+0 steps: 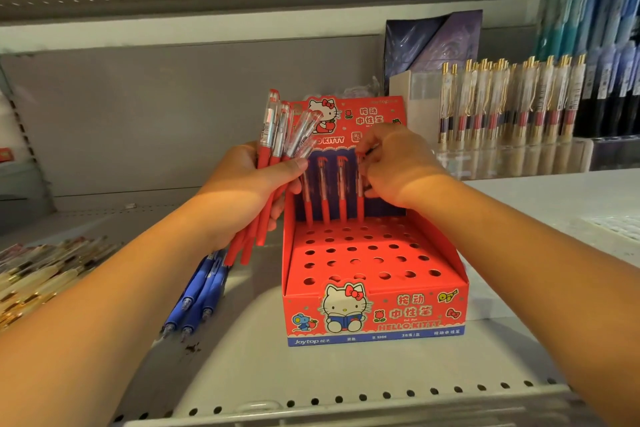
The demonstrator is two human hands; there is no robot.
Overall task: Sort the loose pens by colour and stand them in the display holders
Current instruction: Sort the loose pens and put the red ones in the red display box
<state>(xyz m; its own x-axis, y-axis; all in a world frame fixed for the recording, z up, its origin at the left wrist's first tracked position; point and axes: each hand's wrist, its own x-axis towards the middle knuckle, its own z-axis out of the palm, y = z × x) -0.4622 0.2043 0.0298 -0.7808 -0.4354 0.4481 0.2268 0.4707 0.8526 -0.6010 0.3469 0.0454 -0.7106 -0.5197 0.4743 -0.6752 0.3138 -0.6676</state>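
Observation:
A red cartoon-printed display holder (374, 308) with rows of round holes stands on the shelf in the middle. Several red pens (325, 191) stand upright in its back row. My left hand (249, 191) grips a bundle of red pens (277, 135) with clear tops, just left of the holder. My right hand (394, 166) is at the back row's right end, fingers pinching the top of a standing red pen (360, 184). Three loose blue pens (197, 298) lie on the shelf below my left forearm.
A heap of gold-trimmed pens (41, 267) lies at the far left. Clear holders with gold-clipped pens (509, 100) stand at the back right, blue packets (595, 31) above them. A dark folder (433, 42) leans behind the holder. The perforated shelf edge (346, 399) runs along the front.

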